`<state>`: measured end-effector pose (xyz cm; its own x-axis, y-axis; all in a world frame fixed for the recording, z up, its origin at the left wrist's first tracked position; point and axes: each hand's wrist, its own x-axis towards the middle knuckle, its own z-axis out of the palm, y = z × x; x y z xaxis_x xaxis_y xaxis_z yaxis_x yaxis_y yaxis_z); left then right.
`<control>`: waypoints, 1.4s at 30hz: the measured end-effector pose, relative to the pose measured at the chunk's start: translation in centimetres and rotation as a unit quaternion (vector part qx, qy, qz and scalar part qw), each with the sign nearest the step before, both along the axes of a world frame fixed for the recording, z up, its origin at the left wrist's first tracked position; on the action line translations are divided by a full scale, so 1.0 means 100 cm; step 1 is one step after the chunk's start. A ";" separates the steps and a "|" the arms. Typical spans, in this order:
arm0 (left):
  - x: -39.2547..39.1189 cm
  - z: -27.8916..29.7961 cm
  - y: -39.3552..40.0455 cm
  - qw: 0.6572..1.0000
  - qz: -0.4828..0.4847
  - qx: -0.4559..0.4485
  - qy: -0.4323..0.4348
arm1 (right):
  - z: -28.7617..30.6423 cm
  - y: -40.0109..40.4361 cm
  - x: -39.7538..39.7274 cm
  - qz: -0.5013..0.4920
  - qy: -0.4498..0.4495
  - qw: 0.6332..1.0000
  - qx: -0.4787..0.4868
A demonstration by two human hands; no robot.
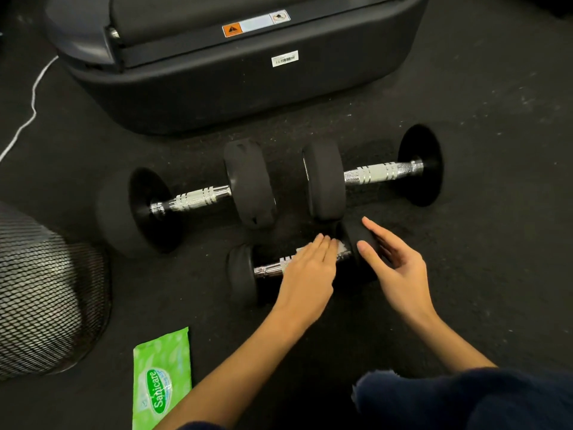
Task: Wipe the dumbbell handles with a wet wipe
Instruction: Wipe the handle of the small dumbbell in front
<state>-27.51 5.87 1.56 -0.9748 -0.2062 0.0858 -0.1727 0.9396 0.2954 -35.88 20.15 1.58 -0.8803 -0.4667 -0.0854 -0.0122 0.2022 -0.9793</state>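
Now the small dumbbell [297, 265] on the black floor [465, 103] is pressed through a white wet wipe [341, 247] by the flat left hand [305, 274], fingers straight; its right weight is touched by the right hand [393, 268], fingers loosely extended, nothing gripped.

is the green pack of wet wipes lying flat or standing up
Lying flat. The green wipes pack rests on its back on the dark floor, its printed front facing up, beside the left forearm.
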 end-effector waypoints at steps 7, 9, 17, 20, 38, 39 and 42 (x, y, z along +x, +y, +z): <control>0.013 0.005 0.009 0.998 -0.036 -0.038 -0.022 | 0.001 0.002 0.001 0.000 0.011 1.000 0.004; 0.008 0.009 0.008 0.998 -0.037 -0.037 -0.043 | 0.000 0.001 0.000 0.004 0.018 1.000 0.012; 0.015 0.002 0.006 0.992 -0.060 -0.104 -0.038 | 0.003 0.001 0.000 0.012 0.038 0.999 0.019; 0.008 0.002 0.006 0.991 -0.057 -0.107 -0.049 | 0.004 -0.001 -0.002 0.011 0.043 0.999 0.024; 0.013 -0.010 0.014 0.971 -0.092 -0.217 -0.030 | -0.003 0.000 -0.001 0.008 0.069 0.995 0.068; 0.007 -0.010 0.014 0.972 -0.093 -0.212 -0.031 | -0.003 -0.001 -0.001 0.011 0.075 0.994 0.075; -0.012 0.005 0.008 0.979 -0.096 -0.162 -0.078 | -0.005 0.000 0.001 0.011 0.095 0.991 0.091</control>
